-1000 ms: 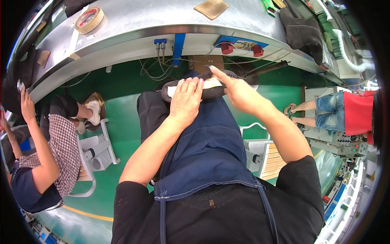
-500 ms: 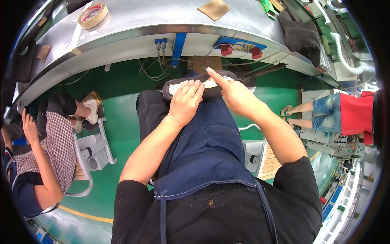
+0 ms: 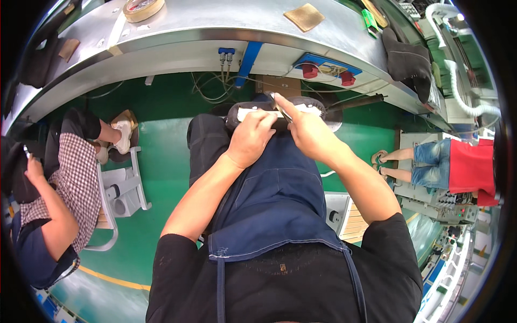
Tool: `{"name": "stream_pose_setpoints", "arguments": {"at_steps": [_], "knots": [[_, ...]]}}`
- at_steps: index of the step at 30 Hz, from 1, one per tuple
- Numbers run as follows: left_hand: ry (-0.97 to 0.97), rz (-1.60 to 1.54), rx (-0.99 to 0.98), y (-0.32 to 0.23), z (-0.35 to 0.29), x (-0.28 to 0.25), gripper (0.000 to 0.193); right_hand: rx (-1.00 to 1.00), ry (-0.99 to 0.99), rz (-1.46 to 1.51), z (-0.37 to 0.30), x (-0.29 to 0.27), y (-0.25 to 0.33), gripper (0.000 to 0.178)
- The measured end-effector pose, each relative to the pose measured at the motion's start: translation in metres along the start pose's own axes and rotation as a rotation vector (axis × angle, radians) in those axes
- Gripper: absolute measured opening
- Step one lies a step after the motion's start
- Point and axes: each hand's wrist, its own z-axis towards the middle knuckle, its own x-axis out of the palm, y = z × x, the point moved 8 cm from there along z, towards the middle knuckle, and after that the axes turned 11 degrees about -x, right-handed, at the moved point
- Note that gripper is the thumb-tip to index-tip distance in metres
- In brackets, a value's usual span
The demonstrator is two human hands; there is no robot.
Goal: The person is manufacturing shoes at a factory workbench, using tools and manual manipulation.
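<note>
My blue apron [image 3: 269, 199] fills the centre of the frame. Above it, at upper centre, there is a long dark piece [image 3: 249, 114] with a white face. My left grip [image 3: 250, 139] rests on this face with bent fingers; whether it is closed around the piece, I cannot tell. My right grip [image 3: 312, 134] is closed on a thin metal tool [image 3: 283, 113] over the piece. Farther, along the top, the metal desk [image 3: 210, 19] carries a tape roll [image 3: 145, 15] at upper left and a brown pad [image 3: 304, 17].

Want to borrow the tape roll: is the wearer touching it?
No, the tape roll lies on the bench, apart from the left hand and right hand.
</note>
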Motion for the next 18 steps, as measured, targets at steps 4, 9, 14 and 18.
{"name": "stream_pose_setpoints", "arguments": {"at_steps": [4, 9, 14, 18], "knots": [[-0.131, -0.143, -0.467, 0.050, -0.014, -0.035, 0.120, -0.177, -0.294, 0.117, 0.016, -0.006, 0.027, 0.080], [0.201, -0.444, -0.869, 0.088, -0.025, -0.010, 0.107, -0.188, -0.032, 0.080, 0.045, -0.006, 0.037, 0.077], [0.186, -0.534, -0.891, 0.090, -0.029, -0.006, 0.100, -0.207, -0.342, 0.255, 0.062, -0.033, 0.052, 0.080], [0.154, -0.734, -0.886, 0.092, -0.032, 0.000, 0.095, -0.029, 0.286, 0.056, 0.063, 0.019, 0.046, 0.087]]}}
